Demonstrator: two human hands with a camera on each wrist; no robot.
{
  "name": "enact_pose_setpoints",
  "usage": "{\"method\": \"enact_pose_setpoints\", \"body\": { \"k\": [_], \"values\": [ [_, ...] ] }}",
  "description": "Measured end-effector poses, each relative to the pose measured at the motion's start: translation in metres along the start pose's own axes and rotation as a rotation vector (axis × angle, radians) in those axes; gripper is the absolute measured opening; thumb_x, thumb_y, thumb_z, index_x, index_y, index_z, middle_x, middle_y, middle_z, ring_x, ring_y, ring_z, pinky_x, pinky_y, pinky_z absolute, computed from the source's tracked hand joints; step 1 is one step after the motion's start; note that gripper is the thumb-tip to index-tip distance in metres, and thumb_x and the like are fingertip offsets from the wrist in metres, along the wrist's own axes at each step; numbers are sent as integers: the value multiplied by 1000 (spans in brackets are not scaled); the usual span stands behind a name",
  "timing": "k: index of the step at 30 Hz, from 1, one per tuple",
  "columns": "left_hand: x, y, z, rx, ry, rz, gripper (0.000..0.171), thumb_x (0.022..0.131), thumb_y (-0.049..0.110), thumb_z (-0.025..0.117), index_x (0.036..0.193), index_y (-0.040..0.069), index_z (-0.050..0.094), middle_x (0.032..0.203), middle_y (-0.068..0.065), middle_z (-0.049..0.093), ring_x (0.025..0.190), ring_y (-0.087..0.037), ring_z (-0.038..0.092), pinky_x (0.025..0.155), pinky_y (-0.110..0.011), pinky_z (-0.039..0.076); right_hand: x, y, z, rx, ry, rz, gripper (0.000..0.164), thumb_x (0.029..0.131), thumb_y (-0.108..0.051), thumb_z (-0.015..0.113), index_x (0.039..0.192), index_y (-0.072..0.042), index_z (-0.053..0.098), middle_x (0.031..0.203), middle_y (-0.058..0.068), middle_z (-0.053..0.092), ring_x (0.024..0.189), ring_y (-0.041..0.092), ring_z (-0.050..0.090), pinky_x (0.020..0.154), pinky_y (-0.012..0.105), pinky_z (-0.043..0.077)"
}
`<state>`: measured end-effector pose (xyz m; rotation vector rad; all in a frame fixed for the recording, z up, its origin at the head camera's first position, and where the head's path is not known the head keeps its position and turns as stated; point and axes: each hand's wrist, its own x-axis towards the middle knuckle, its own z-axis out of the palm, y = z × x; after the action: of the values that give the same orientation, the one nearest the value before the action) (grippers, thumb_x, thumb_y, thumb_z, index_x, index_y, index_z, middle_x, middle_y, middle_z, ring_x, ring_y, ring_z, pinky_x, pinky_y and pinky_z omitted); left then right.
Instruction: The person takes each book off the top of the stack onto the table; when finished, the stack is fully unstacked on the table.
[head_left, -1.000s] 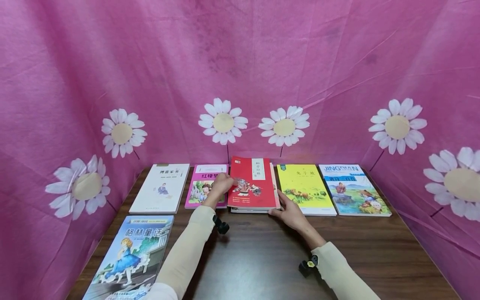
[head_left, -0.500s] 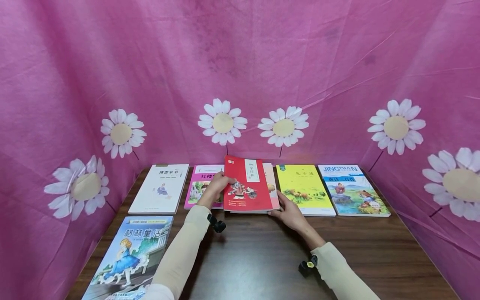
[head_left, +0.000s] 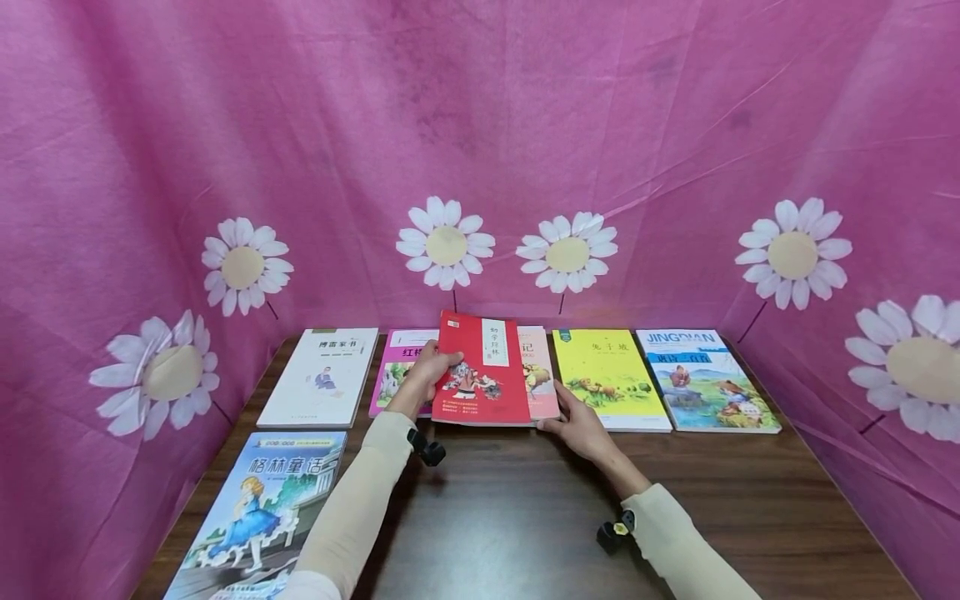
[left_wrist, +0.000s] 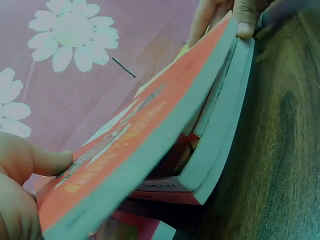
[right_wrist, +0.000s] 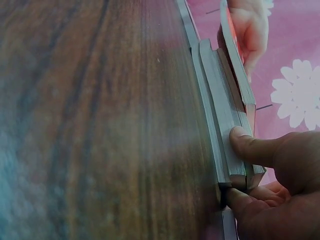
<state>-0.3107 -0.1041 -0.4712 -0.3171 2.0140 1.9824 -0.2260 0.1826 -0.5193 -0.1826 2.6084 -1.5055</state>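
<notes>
Gripping the pink book [head_left: 536,360] with curled fingers at its near right corner, our right hand [head_left: 581,427] steadies it; beyond, our left hand [head_left: 425,375] pinches the red book [head_left: 480,379] by its left edge, tilted over the pink one towards the far edge of the bench [head_left: 480,508]. If that one-sided pinch slackens, the red book could drop onto the magenta book [head_left: 392,377].

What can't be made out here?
Head view: left side of light pink book, behind red book.
Head view: right side of magenta book, behind left hand and red book.
Head view: bottom of nearest blue book, cut by frame.
Right wrist view: covers within book stack, edge-on.
</notes>
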Motion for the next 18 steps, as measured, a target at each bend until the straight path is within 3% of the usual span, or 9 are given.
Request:
{"method": "enact_pose_setpoints", "body": {
  "k": [9,18],
  "values": [
    [-2,1,-11,-52,11,1,51,103,12,63,149,9,41,122,-19,62,91,-24,70,76,-39,65,1,2,0,9,-4,14,89,97,-4,76,167,6,22,168,30,34,153,40,41,120,50,42],
    [-14,8,-22,-86,25,43,43,103,12,64,141,10,45,119,-15,64,87,-21,71,71,-35,64,1,2,0,6,1,21,89,98,-6,76,168,5,20,168,29,34,153,39,42,120,50,43]
  ]
}}
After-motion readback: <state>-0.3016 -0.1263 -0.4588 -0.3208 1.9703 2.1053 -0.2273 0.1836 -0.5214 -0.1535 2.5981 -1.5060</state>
